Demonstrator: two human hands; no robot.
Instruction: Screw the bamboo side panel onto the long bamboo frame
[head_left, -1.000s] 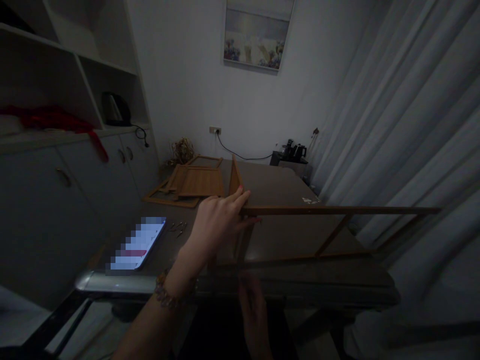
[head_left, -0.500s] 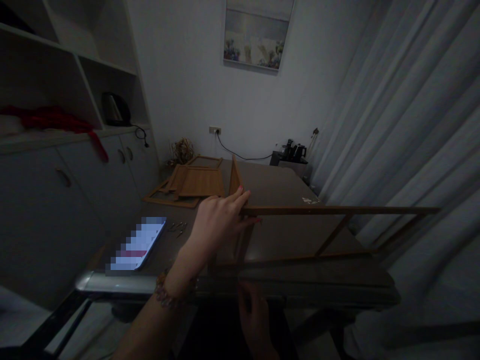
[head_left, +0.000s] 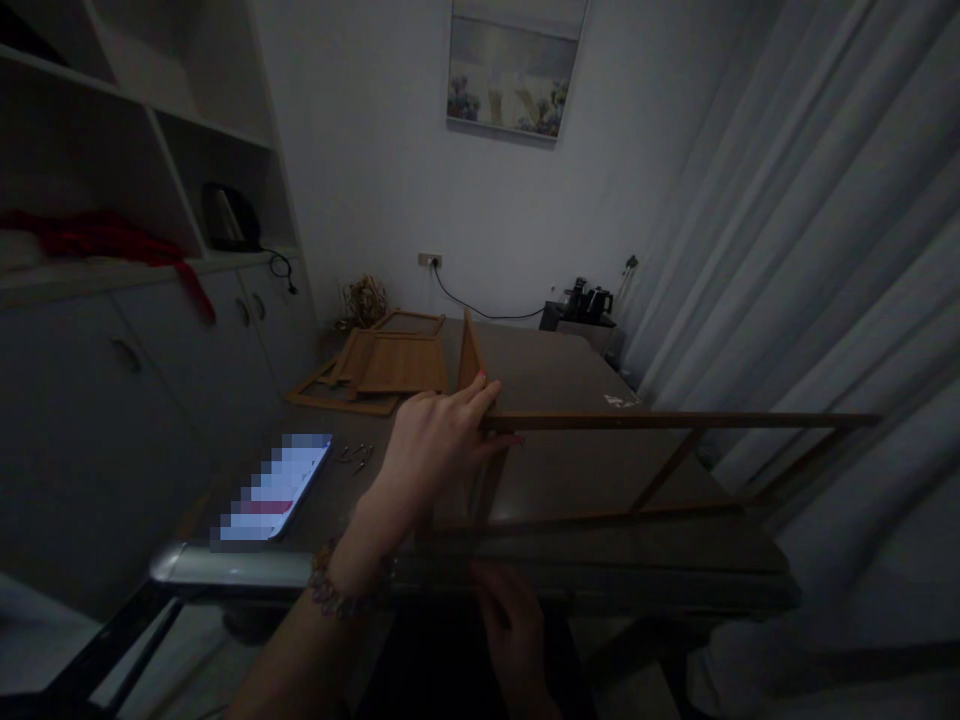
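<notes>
Plainly, the left hand [head_left: 439,440] grasps the near-left end of the frame [head_left: 675,421], fingers over the top rail and thumb below, as it stands on edge along the front of the table [head_left: 555,365], while the right hand [head_left: 516,630] hangs half curled by the table's edge, and whether it holds anything I cannot tell. Left of the frame lie small screws [head_left: 361,458] and a phone [head_left: 279,490], its lit screen pixelated past reading; wooden panels [head_left: 403,362] lie behind, and a white patch [head_left: 621,401] farther right is too small to read.
</notes>
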